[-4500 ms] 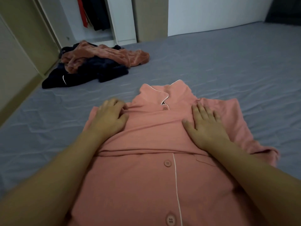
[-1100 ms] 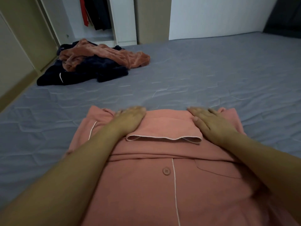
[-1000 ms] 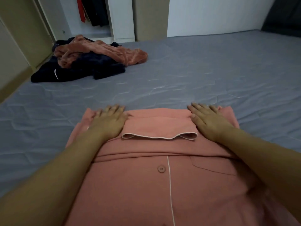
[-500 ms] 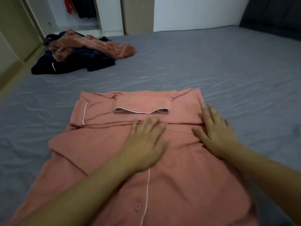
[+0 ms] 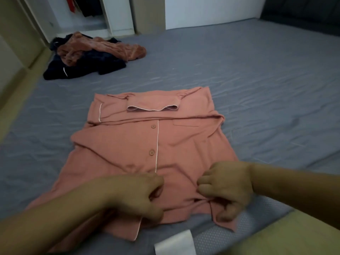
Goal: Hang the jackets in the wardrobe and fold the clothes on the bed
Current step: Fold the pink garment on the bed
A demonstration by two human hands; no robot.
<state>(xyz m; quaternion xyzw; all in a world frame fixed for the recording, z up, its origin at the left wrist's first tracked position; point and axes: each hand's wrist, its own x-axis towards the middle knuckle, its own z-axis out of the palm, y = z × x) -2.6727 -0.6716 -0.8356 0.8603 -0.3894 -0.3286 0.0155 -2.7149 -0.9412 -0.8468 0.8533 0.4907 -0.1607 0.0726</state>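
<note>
Pink pajama shirt (image 5: 176, 144) is lying flat on the grey bed (image 5: 257, 74), collar end folded over at the far side. Both hands are down at the near hem: left hand (image 5: 139, 194) and right hand (image 5: 226, 188) each have fingers curled, bunching the fabric. Pile of dark and rust clothes (image 5: 88, 56) sits far left, near the open wardrobe (image 5: 114, 15).

One pink shirt (image 5: 152, 144) lies on one bed (image 5: 257, 80). Two hands, left (image 5: 141, 196) and right (image 5: 226, 186). One pile of clothes (image 5: 92, 56).
</note>
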